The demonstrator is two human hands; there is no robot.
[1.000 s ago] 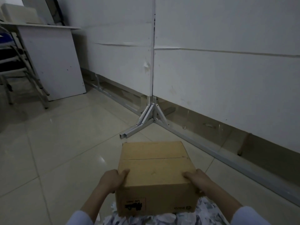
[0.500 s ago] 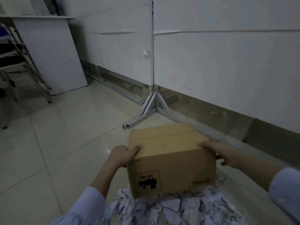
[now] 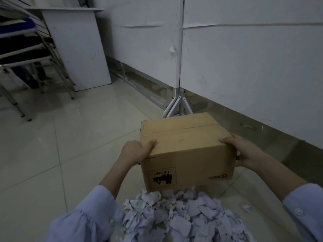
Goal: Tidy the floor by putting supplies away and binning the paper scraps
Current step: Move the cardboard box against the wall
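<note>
A brown cardboard box (image 3: pixel 188 154) is upside down, its printed label inverted, just above a heap of torn white paper scraps (image 3: pixel 183 215) on the tiled floor. My left hand (image 3: pixel 136 151) grips the box's left side with the thumb over the top edge. My right hand (image 3: pixel 239 151) grips its right side. The box's underside and opening are hidden. One loose scrap (image 3: pixel 245 206) lies to the right of the heap.
A white partition wall (image 3: pixel 244 58) on a metal tripod foot (image 3: pixel 178 105) runs just behind the box. A white desk panel (image 3: pixel 76 49) and stacked metal-legged chairs (image 3: pixel 26 55) stand at the far left. Pale floor tiles (image 3: pixel 70 145) spread to the left.
The box, held in both hands, has risen and tilted back, uncovering more of the paper scraps beneath it. My view has dropped lower and closer to the heap.
</note>
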